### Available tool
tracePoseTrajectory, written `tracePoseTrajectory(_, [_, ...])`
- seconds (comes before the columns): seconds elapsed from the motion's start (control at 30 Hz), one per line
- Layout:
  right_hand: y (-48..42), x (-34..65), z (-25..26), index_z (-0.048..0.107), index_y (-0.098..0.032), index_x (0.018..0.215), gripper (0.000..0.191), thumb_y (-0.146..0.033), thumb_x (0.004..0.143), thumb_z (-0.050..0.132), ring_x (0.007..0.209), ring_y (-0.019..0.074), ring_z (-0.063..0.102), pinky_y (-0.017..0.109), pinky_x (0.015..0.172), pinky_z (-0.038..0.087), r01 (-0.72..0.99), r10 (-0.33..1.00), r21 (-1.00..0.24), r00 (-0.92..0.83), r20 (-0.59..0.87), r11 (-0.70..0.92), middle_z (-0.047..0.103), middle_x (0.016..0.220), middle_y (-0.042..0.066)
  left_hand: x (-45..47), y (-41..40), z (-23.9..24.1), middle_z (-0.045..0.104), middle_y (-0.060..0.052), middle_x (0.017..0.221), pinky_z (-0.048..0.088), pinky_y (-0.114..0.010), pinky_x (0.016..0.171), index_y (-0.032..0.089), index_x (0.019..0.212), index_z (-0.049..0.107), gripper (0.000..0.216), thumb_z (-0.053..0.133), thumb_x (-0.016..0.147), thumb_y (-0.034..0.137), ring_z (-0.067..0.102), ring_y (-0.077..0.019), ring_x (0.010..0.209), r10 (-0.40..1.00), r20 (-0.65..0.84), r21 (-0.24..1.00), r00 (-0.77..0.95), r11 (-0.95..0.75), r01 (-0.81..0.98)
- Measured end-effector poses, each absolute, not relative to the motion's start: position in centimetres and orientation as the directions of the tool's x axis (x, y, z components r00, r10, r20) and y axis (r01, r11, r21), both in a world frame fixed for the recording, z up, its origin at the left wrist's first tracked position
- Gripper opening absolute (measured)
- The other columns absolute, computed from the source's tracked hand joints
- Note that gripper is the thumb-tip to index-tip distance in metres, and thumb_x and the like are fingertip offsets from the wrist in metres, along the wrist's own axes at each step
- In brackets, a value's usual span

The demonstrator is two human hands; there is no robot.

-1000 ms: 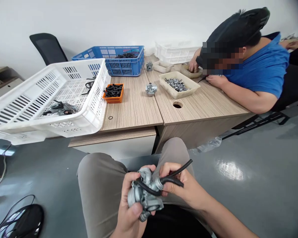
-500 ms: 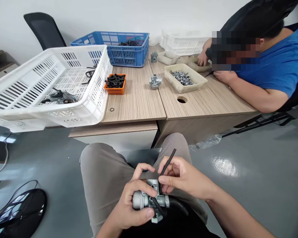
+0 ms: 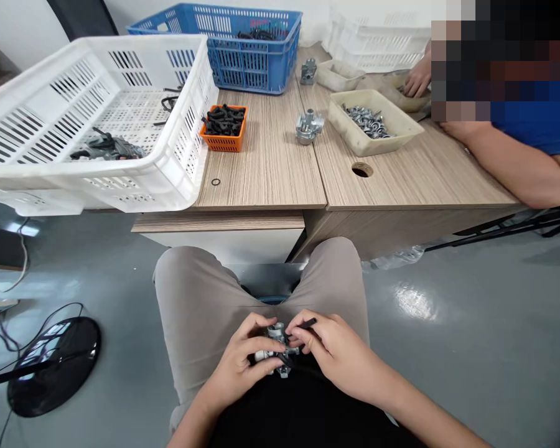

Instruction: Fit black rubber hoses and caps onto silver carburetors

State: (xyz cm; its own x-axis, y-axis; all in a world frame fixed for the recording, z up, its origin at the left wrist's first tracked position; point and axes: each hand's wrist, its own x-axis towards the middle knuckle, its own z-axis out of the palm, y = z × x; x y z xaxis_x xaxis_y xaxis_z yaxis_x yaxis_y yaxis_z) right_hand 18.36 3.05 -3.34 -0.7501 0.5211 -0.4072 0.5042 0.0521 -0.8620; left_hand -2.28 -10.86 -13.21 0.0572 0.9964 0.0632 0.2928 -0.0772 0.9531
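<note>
Over my lap, my left hand [image 3: 240, 358] is closed around a small silver carburetor [image 3: 276, 332], thumb on the near side and fingers across the top. My right hand [image 3: 329, 343] pinches a black rubber hose [image 3: 309, 323] against the carburetor's right side. The hose's free end sticks out above my right fingers, and its lower end is hidden behind them. A second dark hose [image 3: 287, 361] crosses the carburetor's front by my left thumb.
On the desk stand a white crate [image 3: 175, 174], a blue crate [image 3: 252, 68], an orange basket [image 3: 224, 144] of black rubber parts and a tray [image 3: 368, 148] of metal pieces. Two more carburetors [image 3: 308, 127] sit between. A co-worker's arm [image 3: 518, 165] rests at right.
My view has tipped downward, so the desk sits higher in the picture. The hose in my right hand has swung from steep to nearly flat, and the carburetor has turned slightly.
</note>
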Motion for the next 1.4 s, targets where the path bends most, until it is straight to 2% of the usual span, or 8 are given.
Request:
tracePoseTrajectory(0.17, [2.2,18.5,-3.6,0.073,-0.025,0.114,0.035,-0.039,0.114,0.041,0.096,0.02,0.07,0.033,0.085,0.053,0.465,0.515,-0.869,-0.793,-0.325,0.167,0.076,0.109,0.004,-3.2,-11.0,-12.6,0.066,-0.007,0.144,0.052,-0.056,0.12,0.035,0.12,0.078,0.025,0.075,0.096,0.034,0.056,-0.0311,0.145,0.987,0.097,0.819,0.13,-0.153,0.553])
tracePoseTrajectory(0.3, [2.0,18.7,-3.1,0.072,-0.028,0.131,0.036,-0.036,0.114,0.041,0.111,0.0232,0.07,0.037,0.098,0.052,0.408,0.426,-0.867,-0.865,-0.267,0.286,0.074,0.125,0.004,-2.9,-10.6,-12.5,0.065,-0.011,0.148,0.062,-0.045,0.109,0.025,0.109,0.079,0.021,0.081,0.09,0.035,0.067,-0.029,0.133,0.983,0.171,0.85,0.065,-0.181,0.496])
tracePoseTrajectory(0.47, [1.2,18.8,-3.8,0.061,-0.026,0.149,0.042,-0.031,0.113,0.041,0.108,0.0242,0.068,0.041,0.096,0.056,0.401,0.421,-0.831,-0.878,-0.229,0.385,0.073,0.122,0.008,-2.4,-10.3,-12.7,0.076,-0.008,0.122,0.065,-0.032,0.096,0.023,0.101,0.078,0.013,0.082,0.09,0.027,0.077,-0.0213,0.11,0.965,0.224,0.875,-0.134,-0.139,0.464])
tracePoseTrajectory(0.6, [0.3,18.5,-5.7,0.058,-0.022,0.144,0.038,-0.024,0.111,0.04,0.119,0.0258,0.067,0.044,0.103,0.055,0.367,0.463,-0.834,-0.873,-0.154,0.413,0.07,0.131,0.01,-3.1,-10.2,-12.5,0.075,-0.007,0.113,0.066,-0.034,0.092,0.024,0.113,0.077,0.023,0.08,0.092,0.033,0.076,-0.0234,0.11,0.964,0.168,0.793,-0.206,-0.008,0.609])
tracePoseTrajectory(0.73, [-0.1,18.1,-7.6,0.058,-0.017,0.129,0.026,-0.026,0.111,0.042,0.119,0.0287,0.068,0.049,0.102,0.055,0.391,0.517,-0.821,-0.845,-0.14,0.416,0.071,0.129,0.014,-4.2,-9.9,-12.3,0.071,-0.008,0.122,0.062,-0.041,0.106,0.027,0.126,0.074,0.029,0.072,0.098,0.031,0.067,-0.0257,0.128,0.986,0.149,0.764,-0.069,-0.07,0.642])
tracePoseTrajectory(1.0, [0.2,18.5,-8.5,0.07,-0.023,0.116,0.021,-0.034,0.11,0.053,0.105,0.0225,0.072,0.037,0.092,0.056,0.347,0.561,-0.908,-0.811,-0.165,0.235,0.077,0.113,0.006,-5.1,-10.0,-11.8,0.074,-0.009,0.119,0.062,-0.039,0.103,0.022,0.121,0.072,0.021,0.069,0.1,0.026,0.069,-0.0216,0.116,0.995,0.095,0.769,0.013,-0.081,0.635])
tracePoseTrajectory(1.17, [0.5,18.1,-9.7,0.08,-0.023,0.105,0.021,-0.039,0.103,0.067,0.1,0.0214,0.074,0.034,0.092,0.055,0.376,0.602,-0.926,-0.73,-0.323,-0.04,0.079,0.108,0.005,-5.9,-10.6,-11.7,0.074,-0.008,0.118,0.061,-0.04,0.105,0.022,0.118,0.072,0.019,0.068,0.1,0.024,0.07,-0.0216,0.116,0.996,0.093,0.734,0.01,-0.075,0.675])
tracePoseTrajectory(1.4, [0.7,17.2,-12.6,0.079,-0.015,0.095,0.036,-0.049,0.083,0.086,0.094,0.0234,0.075,0.035,0.089,0.056,0.274,0.502,-0.855,-0.714,-0.488,-0.441,0.079,0.097,0.009,-5.1,-11.4,-11.3,0.075,-0.007,0.118,0.061,-0.037,0.107,0.023,0.119,0.072,0.019,0.063,0.102,0.02,0.07,-0.0238,0.127,0.992,0.117,0.764,-0.038,-0.065,0.642])
